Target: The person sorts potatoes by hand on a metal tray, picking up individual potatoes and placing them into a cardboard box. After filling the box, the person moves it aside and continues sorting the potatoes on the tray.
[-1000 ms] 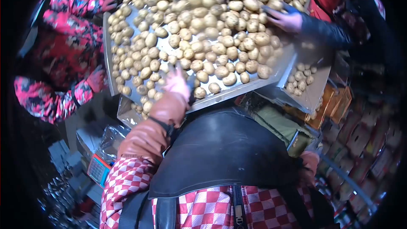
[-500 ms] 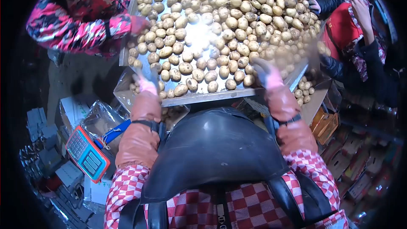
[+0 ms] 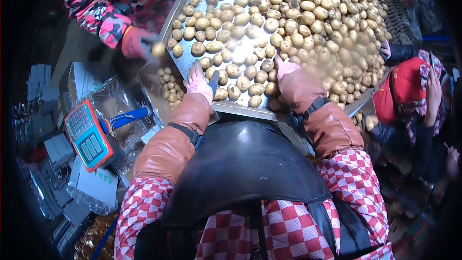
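Many small, soil-marked potatoes [image 3: 234,70] lie loose on a metal sorting table [image 3: 185,60]. My left hand [image 3: 198,83], in a pinkish glove with a dark thumb, lies at the near left edge with fingers spread, touching or close beside the potatoes. It holds nothing. Among the potatoes near the front rim is my right hand [image 3: 287,69]. One finger shows stretched out; the other fingers are partly hidden by the hand and the brown sleeve cover. No potato shows in its grasp.
Left, a co-worker's gloved hand [image 3: 137,43] is at a potato [image 3: 158,49], above a plastic-lined box of potatoes [image 3: 169,86]. An orange-rimmed scale display [image 3: 89,135] stands lower left. At right, another person in a red apron [image 3: 406,79] is by the table; potatoes [image 3: 370,122] are near that person's dark sleeve.
My view has shifted. My hands have come closer together along the front edge, the right one inward among the potatoes. The left co-worker's hand has moved off the table with a potato.
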`<state>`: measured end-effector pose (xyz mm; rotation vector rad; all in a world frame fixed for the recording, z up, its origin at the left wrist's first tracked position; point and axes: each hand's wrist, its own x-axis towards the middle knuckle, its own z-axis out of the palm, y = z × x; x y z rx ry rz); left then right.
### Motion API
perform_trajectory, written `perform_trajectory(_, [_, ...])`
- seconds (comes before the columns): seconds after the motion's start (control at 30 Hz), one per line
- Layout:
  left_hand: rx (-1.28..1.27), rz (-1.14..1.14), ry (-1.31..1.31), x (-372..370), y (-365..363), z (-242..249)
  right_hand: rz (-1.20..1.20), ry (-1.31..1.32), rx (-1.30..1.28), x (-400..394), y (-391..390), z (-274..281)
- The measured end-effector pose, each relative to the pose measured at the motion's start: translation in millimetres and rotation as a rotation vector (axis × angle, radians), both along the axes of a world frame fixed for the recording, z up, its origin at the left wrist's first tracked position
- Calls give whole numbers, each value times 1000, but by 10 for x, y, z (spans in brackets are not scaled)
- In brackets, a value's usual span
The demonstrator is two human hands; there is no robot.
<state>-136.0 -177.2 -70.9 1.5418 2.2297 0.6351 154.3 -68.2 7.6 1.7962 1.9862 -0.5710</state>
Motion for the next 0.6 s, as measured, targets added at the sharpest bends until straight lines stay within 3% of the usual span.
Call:
perform_trajectory(0.27, [-9,52,84,132,43,156,-19,106,-121,18,-5,328])
perform_trajectory(0.33, [-15,53,91,124,72,183,-166,240,-170,81,-25,551])
perform_trajectory(0.37, [-2,48,98,126,71,192,-126,371,46,232,-120,375])
perform_trajectory(0.4, [8,40,105,133,42,196,-253,545,62,261,-176,278])
perform_trajectory(0.47, [-6,45,122,141,30,192,-727,1147,-466,3,-169,501])
perform_trajectory(0.53, [-5,44,142,141,57,181,-373,1109,-482,-476,-172,592])
perform_trajectory(0.6, [-5,42,135,121,33,156,-417,1162,-771,-934,-212,325])
